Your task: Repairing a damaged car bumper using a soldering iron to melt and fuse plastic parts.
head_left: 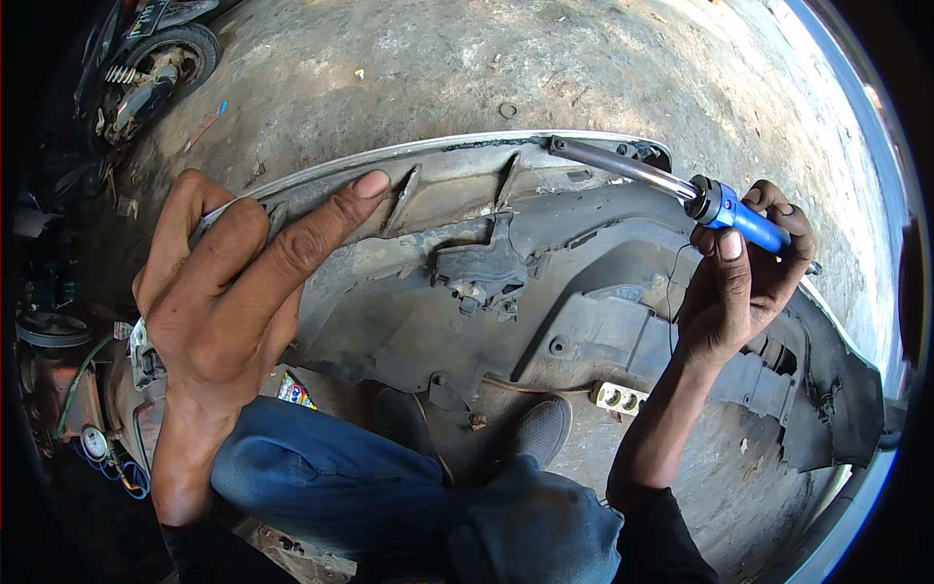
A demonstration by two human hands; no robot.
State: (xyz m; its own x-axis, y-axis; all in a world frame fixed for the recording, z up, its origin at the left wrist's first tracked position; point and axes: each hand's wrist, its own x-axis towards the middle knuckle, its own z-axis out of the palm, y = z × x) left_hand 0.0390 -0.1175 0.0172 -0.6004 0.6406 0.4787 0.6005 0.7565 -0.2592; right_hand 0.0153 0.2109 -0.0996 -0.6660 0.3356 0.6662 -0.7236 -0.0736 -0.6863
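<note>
A large car bumper (467, 234) lies inside-up across the floor before me, its pale rim curving along the far side. My left hand (233, 282) is at the rim's left part, with bent fingers over the edge and one digit stretched out along the inner side. In my right hand (744, 263) is a soldering iron with a blue handle (749, 225) and a metal barrel (623, 167). Thumb and fingers close around the handle. The iron's dark, flat tip (556, 146) is at the far rim, beside a dark, rough streak. Whether it touches cannot be made out.
A white power strip (615, 397) lies near my shoe (543, 428). Part of a motorcycle (161, 73) stands at the far left. A gauge (94, 444) with hoses is at the near left. A colourful packet (295, 391) lies by my knee, and a small ring (508, 111) beyond the bumper.
</note>
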